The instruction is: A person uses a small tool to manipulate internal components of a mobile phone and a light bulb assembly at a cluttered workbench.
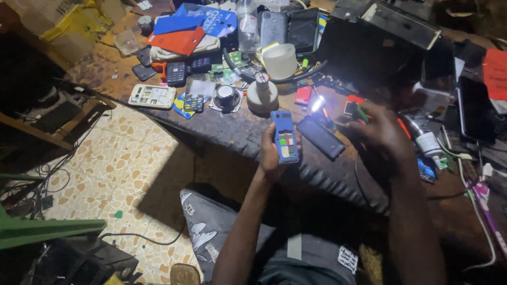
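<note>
Dark, worn workbench (232,132) running from upper left to lower right of the frame, its front edge crossing the centre diagonally; beyond that edge, at left, a floor of cream tiles with brown patches (132,163), crossed by loose black cables (53,184); a green plastic edge (47,229) at lower left; a wooden frame (63,124) at left, just off the bench corner.

Left hand (270,155), centre of the frame, held over the bench edge; fingers closed around a blue opened phone body (285,136), upright, its inner face with small coloured parts turned to the camera. Right hand (383,132), right of centre, above the bench; fingers curled about a small tool with a green and red part (362,112), grip detail too dark to tell; a small bright light (317,103) just left of it. A black flat phone panel (320,137) lies between the hands.

Upper bench crowded: white cup (280,60), round speaker (227,97), white phone shell (152,96), orange card (177,41), clear bottle (248,26); open room only over the floor at left and the lap at bottom centre.
</note>
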